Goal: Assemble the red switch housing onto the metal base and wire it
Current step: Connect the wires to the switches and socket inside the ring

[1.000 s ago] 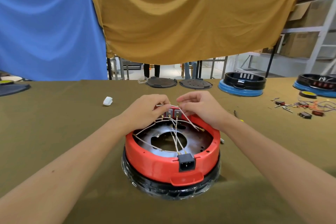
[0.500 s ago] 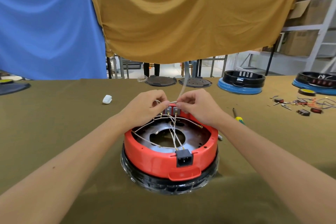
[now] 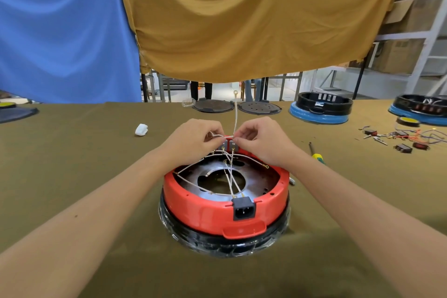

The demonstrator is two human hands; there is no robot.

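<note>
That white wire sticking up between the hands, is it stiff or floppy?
Probably springy rather than limp: the white wire stands nearly upright above the right hand that pinches it, ring tip unsupported. It likely bends easily, since the others curve loosely across the red housing. It looks thin, so probably very light.

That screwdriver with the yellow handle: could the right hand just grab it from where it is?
Probably yes. The screwdriver lies on bare cloth just beside the right hand, nothing between them. But that hand now pinches a white wire, so it must let go first.
</note>
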